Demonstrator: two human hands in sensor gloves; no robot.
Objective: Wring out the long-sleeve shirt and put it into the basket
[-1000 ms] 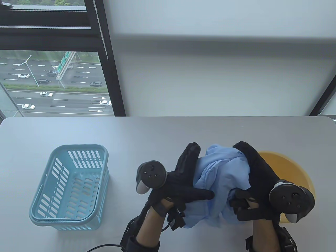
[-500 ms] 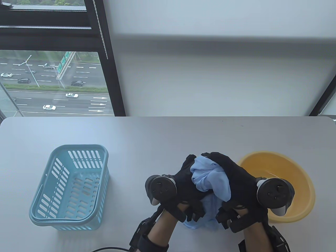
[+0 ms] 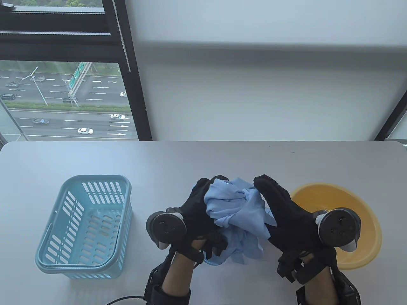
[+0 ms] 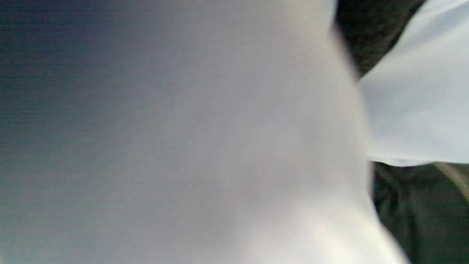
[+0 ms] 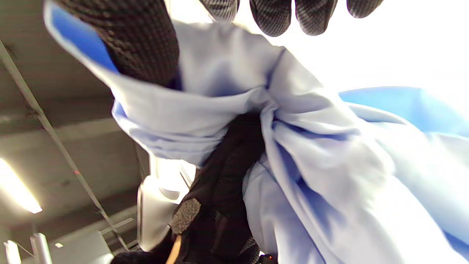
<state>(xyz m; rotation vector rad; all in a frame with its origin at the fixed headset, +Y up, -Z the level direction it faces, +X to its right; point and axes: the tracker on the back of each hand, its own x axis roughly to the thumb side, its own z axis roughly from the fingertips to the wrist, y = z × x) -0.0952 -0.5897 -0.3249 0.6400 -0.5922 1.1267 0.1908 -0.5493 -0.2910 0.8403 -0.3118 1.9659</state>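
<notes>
Shirt point(image 3: 237, 216), light blue & bunched into one twisted wad, is sitting between both gloved hands above the table point(image 3: 190, 162), w/ loose folds hanging down toward the near edge. Left hand point(image 3: 198, 213) is wrapping its curled fingers round the wad's left side; right hand point(image 3: 281, 216) is closing over the right side, fingers hooking across the top. In the right wrist view the cloth is gathering into a tight knot-like twist, w/ that hand's fingertips point(image 5: 273, 16) curling in from the top edge and the thumb pressing into the fabric. Left wrist view is mostly blur: a pale surface, a strip of blue cloth and dark glove at the right edge, nothing more readable.

Counting: 1 shirt, 2 hands, 2 trackers, one on each hand's back, 2 containers. Basket point(image 3: 84, 222), pale blue plastic w/ slotted walls, is standing well apart to the left of the hands, holding nothing. Basin point(image 3: 365, 206), yellow & round, is sitting just right of the right hand, partly hidden behind it & its tracker; can't tell what's inside.

Beyond the table a window point(image 3: 63, 98) is showing a multi-lane road w/ cars and green overhead signs, too small to read. No other writing visible
</notes>
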